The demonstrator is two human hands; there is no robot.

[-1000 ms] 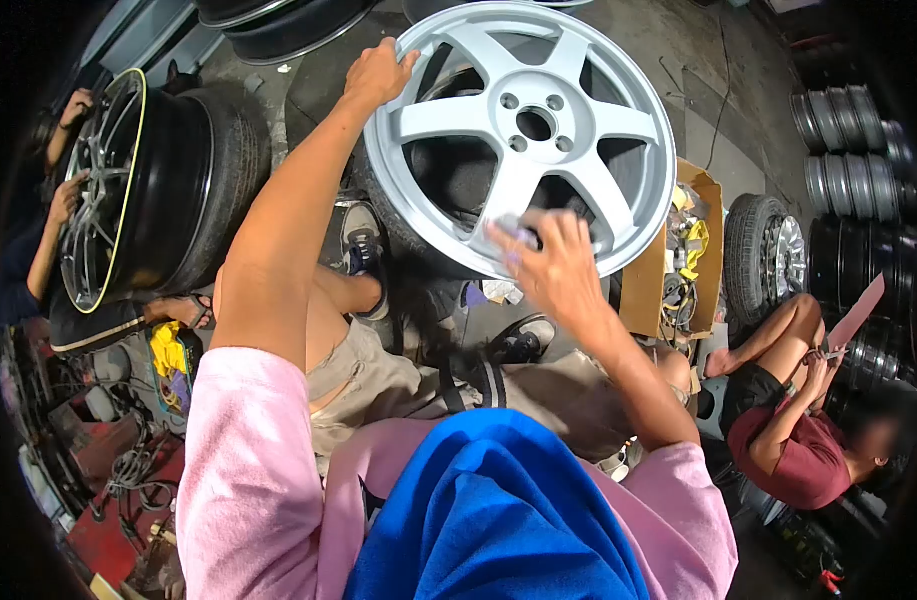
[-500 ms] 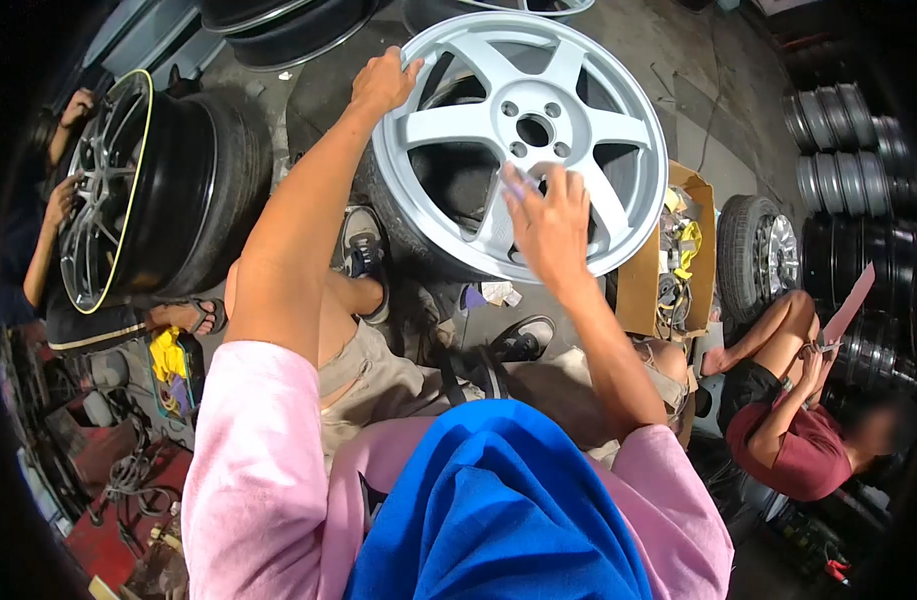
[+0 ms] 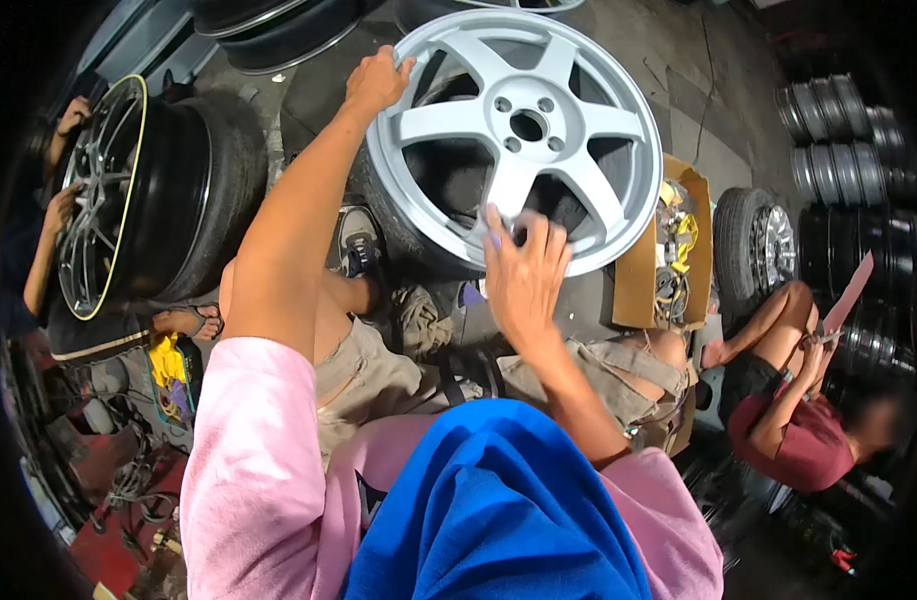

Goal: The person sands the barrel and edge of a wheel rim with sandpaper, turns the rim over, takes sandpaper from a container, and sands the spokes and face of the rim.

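A pale grey six-spoke wheel rim (image 3: 448,120) lies face up in front of me, over a dark tyre (image 3: 398,225). My left hand (image 3: 376,82) is closed round its upper left edge. Over the lower spoke, close to the rim's near lip, is my right hand (image 3: 525,262). Its fingers are bent and slightly smeared by motion. Between thumb and fingers shows a small purple piece (image 3: 494,240), thin and partly hidden; its kind is unclear.
An open cardboard box (image 3: 633,285) of odds and ends stands right of the rim. A co-worker's hands (image 3: 68,205) touch another wheel (image 3: 108,190) at left. Another person (image 3: 793,430) sits at right near stacked rims (image 3: 828,175). A yellow cloth (image 3: 166,360) lies at lower left.
My right hand has moved down and slightly left, from near the hub to the spoke's outer end. My left hand keeps its hold on the rim's edge.
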